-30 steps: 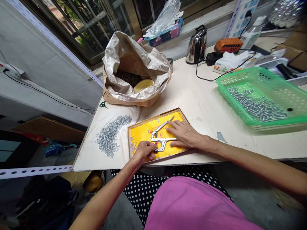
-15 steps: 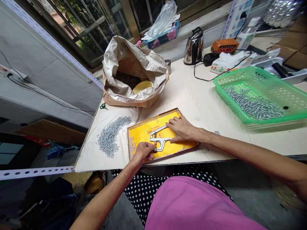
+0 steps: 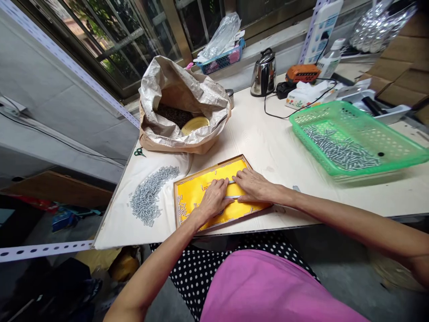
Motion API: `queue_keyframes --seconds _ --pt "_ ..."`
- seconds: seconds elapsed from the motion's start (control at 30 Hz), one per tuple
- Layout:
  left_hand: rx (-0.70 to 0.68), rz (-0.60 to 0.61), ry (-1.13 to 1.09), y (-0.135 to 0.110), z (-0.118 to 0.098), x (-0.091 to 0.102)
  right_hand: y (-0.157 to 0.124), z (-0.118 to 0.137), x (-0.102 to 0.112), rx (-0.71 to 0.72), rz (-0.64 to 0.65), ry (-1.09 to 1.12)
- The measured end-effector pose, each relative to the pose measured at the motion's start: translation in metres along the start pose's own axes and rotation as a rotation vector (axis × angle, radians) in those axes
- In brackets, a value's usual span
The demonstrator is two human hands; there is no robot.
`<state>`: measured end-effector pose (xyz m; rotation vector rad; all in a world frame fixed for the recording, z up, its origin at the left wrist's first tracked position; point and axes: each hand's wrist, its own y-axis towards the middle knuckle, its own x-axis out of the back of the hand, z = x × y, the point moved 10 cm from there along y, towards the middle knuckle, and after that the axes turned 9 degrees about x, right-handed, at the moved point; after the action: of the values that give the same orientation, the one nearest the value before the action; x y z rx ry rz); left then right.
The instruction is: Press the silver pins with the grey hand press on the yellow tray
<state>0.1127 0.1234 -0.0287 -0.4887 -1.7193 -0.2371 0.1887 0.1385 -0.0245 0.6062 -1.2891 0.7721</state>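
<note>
Silver hand pliers (image 3: 232, 197) lie low over a shallow tray (image 3: 201, 172) with a yellow bottom; only parts of their two handles show between my hands. My left hand (image 3: 213, 199) is wrapped over the head end of the pliers and hides the C-shaped jaw. On the right, my right hand (image 3: 256, 187) grips the handle ends, thumb on the lower one and fingers on the upper. Small silver metal pins (image 3: 182, 209) lie at the tray's left end, and a few more are scattered along its edges.
A heap of silver pins (image 3: 147, 197) lies on cloth at the left, near green-handled scissors (image 3: 140, 152). Behind the tray stands an open woven sack (image 3: 187, 143) of dark small pieces. A green basket (image 3: 330, 163) with pins is at the right, a kettle (image 3: 263, 74) further back.
My left hand has moved from pinching at the pliers' lower jaw to closing over their head. My right hand keeps hold of the handles, which are nearer together. The view has shifted slightly.
</note>
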Motion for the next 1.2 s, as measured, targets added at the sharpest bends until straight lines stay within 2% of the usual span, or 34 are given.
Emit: queue_keyframes --seconds 0.43,0.67,0.8,0.93,1.07,1.2 --pt "0.125 -0.048 -0.025 -0.001 0.007 0.013 0.011 0.002 -0.002 0.034 -0.103 0.033" --pt "0.162 0.004 -0.014 0.005 0.009 0.004 0.016 0.005 -0.01 0.033 -0.047 0.097" --pt "0.18 -0.067 0.005 -0.004 0.01 0.003 0.015 -0.005 -0.007 0.06 -0.083 0.107" --pt "0.106 -0.161 0.034 -0.025 -0.009 -0.001 0.018 -0.02 -0.008 0.134 -0.058 0.141" --pt "0.074 -0.102 -0.011 -0.033 -0.029 -0.014 0.03 -0.031 -0.007 0.074 -0.073 0.037" --pt "0.102 -0.058 -0.075 -0.032 -0.039 -0.021 0.043 -0.031 -0.002 0.004 -0.099 -0.054"
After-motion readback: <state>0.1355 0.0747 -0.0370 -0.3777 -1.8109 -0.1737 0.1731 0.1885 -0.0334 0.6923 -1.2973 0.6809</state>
